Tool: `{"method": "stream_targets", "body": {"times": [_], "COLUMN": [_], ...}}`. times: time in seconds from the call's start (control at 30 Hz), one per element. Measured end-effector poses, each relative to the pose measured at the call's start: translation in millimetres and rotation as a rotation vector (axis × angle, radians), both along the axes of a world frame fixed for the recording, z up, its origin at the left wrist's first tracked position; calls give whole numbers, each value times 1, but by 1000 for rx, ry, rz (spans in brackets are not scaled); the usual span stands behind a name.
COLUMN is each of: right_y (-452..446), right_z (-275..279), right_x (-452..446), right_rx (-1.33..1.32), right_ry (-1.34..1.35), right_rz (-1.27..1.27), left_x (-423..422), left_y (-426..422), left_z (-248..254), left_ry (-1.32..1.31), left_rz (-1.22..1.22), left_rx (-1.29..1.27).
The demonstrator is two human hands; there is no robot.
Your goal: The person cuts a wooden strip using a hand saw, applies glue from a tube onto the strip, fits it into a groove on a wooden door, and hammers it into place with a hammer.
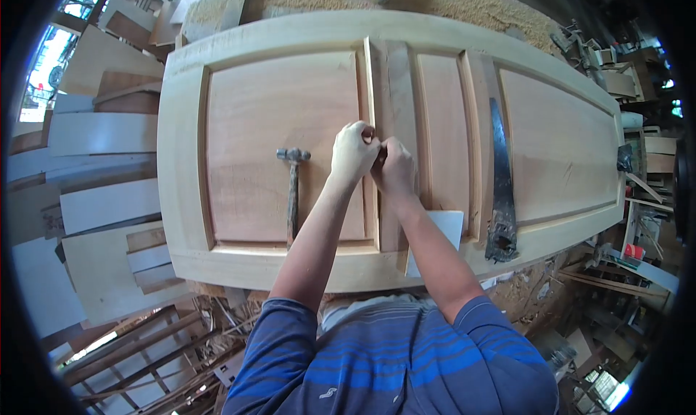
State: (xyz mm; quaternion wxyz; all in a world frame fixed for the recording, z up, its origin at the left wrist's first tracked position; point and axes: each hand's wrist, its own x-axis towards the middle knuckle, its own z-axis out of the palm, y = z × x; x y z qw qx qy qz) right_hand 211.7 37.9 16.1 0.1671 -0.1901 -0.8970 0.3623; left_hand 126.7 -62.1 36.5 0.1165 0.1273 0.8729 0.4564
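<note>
Close together, the left hand (353, 154) and the right hand (397, 170) have curled-up fingers at a thin wood strip (370, 81) on a big door (181, 168). I can't tell if they pinch anything. A hammer (293, 190) lies to their left, a long saw (502, 168) farther right.

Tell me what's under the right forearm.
A white flat piece shows on both sides, lying on the wooden door; its middle is covered, so anything there can't be seen.

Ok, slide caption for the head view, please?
Left hand and right hand side by side over a pale panelled wooden door, between a metal-headed hammer and black-bladed handsaw.
</note>
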Motion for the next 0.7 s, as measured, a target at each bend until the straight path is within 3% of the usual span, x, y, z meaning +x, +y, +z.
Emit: {"method": "stream_targets", "body": {"times": [0.03,0.3,0.5,0.6,0.7], "right_y": [-1,4,21,60,75], "right_z": [4,9,34,34,46], "right_x": [0,3,-9,-34,-112], "right_rx": [-7,-108,-181,-428,-403], "right_ry": [13,45,-183,-285,-98], "right_rz": [0,25,94,141,-13], "left_x": [-5,-42,-43,-43,-43], "left_y": [1,30,31,28,29], "left_z": [2,-6,-23,-27,-31], "left_ry": [-60,259,530,599,564], "left_rz": [1,89,26,4,5], "left_rx": [23,-25,-61,-39,-55]}}
